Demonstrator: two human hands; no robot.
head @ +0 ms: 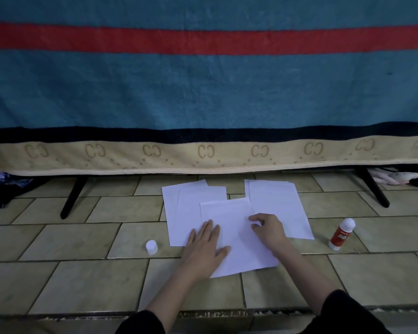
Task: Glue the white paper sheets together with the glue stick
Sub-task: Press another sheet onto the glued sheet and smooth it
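Left hand (206,247) lies flat, fingers straight, on the front sheet (237,237); right hand (267,229) presses it with curled fingertips.

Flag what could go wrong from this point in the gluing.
1. The glue stick stands uncapped on the floor tiles, its cap far off; it may dry out or get knocked over.
2. The right hand works the top sheet with bent fingers while the left hand presses flat; the sheet may wrinkle or shift.

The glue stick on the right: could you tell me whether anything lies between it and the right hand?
Nothing visible does. Between the right hand and the glue stick lie only flat paper sheets and bare floor tiles.
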